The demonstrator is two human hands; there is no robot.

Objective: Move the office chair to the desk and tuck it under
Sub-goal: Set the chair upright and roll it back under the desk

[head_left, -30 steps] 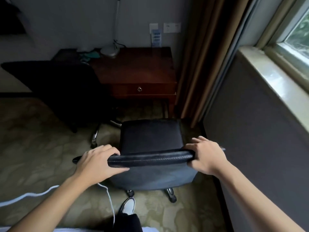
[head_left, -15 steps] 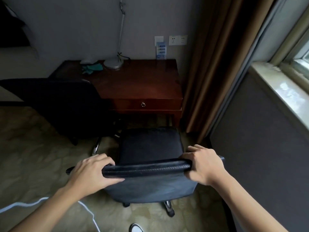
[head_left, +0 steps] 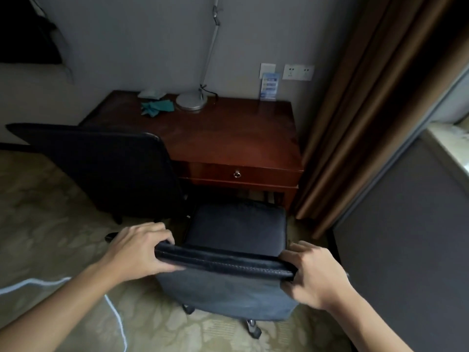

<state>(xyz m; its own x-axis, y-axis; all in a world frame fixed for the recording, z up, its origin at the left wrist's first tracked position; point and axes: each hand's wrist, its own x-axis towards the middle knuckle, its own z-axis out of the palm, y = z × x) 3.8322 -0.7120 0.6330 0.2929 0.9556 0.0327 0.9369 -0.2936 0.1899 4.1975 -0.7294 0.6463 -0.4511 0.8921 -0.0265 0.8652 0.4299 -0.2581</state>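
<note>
A black office chair point(head_left: 236, 227) on casters stands on the carpet right in front of me, its seat facing the desk. My left hand point(head_left: 138, 248) grips the left end of the backrest's top edge, and my right hand point(head_left: 313, 275) grips the right end. The dark red wooden desk point(head_left: 228, 138) stands against the wall ahead, with a drawer in its front. The front edge of the chair's seat is just at the desk's front edge, below the drawer.
A second black chair point(head_left: 106, 168) stands at the desk's left front. On the desk are a lamp base point(head_left: 191, 100) and a teal cloth point(head_left: 157, 107). A brown curtain point(head_left: 355, 118) and a grey wall point(head_left: 406, 237) close the right. A white cable point(head_left: 114, 311) lies on the carpet.
The chair has rolled forward toward the desk with both hands on its backrest. The desk now looks nearer and the seat's front has reached the desk's front edge.
</note>
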